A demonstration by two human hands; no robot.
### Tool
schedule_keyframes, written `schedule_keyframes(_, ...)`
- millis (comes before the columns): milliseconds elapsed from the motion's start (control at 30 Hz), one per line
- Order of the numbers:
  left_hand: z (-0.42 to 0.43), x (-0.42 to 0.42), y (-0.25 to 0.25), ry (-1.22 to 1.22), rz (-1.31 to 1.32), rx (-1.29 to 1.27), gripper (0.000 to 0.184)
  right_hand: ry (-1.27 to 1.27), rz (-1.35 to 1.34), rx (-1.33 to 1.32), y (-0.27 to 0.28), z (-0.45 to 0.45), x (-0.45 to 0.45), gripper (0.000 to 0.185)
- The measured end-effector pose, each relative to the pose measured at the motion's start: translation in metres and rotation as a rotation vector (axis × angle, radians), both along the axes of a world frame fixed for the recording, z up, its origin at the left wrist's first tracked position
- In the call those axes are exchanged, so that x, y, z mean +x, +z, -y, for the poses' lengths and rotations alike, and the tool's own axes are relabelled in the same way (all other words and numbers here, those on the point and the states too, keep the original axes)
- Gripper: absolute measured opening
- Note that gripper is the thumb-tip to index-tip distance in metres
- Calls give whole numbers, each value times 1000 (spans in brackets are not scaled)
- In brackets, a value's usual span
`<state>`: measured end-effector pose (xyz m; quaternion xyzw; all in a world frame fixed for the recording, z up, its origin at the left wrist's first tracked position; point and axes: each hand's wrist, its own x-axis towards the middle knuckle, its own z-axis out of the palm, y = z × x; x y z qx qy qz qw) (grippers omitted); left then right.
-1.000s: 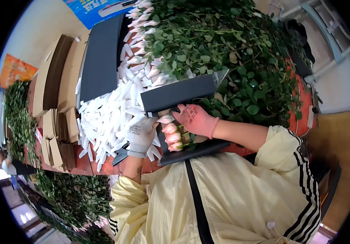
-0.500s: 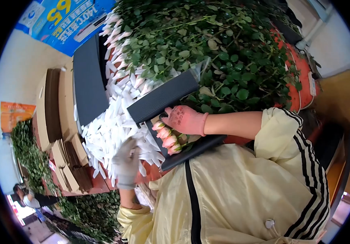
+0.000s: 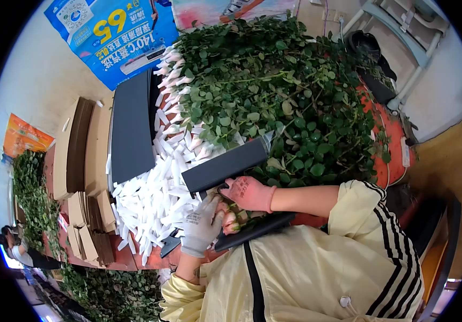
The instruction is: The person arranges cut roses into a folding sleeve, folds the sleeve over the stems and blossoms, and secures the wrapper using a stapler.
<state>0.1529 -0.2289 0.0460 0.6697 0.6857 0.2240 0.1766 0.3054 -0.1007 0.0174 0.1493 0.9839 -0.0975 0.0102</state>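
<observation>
A row of pink roses (image 3: 231, 222) lies between my hands, partly hidden, with the stems under my right forearm. My left hand (image 3: 198, 225), in a pale grey-white glove, has its fingers curled against the left side of the blossoms. Just above them is my right hand (image 3: 248, 194) in a pink glove, fingers bent inward. What the right fingers grip, if anything, is hidden. A dark ribbed wrapping piece (image 3: 225, 164) lies along the far side of the hands. Another black sheet (image 3: 255, 232) lies under the roses, near my body.
White sleeves (image 3: 150, 209) are heaped left of my hands. Leafy rose stems (image 3: 295, 96) pile up beyond, with white-sleeved heads along their left edge. Dark boards (image 3: 133, 126) and cardboard pieces (image 3: 97, 145) stand further left on the red table (image 3: 129, 257).
My left hand has come from over the white sleeves to the roses, moving right and now covering part of them. The right hand stays by the roses. The view has shifted.
</observation>
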Motion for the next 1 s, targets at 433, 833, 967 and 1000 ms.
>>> schedule_keyframes(433,-8,3,-3,-26,60,29,37,-91,385,7,34,-176,-55,38)
schedule_keyframes(833,-9,2,-3,18,25,6,33,-419,-275,689,150,-220,13,19)
schedule_keyframes(967,-6,2,0,11,33,7,35,-893,-1022,877,253,-235,115,24)
schedule_keyframes(1000,-5,3,5,8,49,127,40,-777,-1250,668,275,-220,132,24)
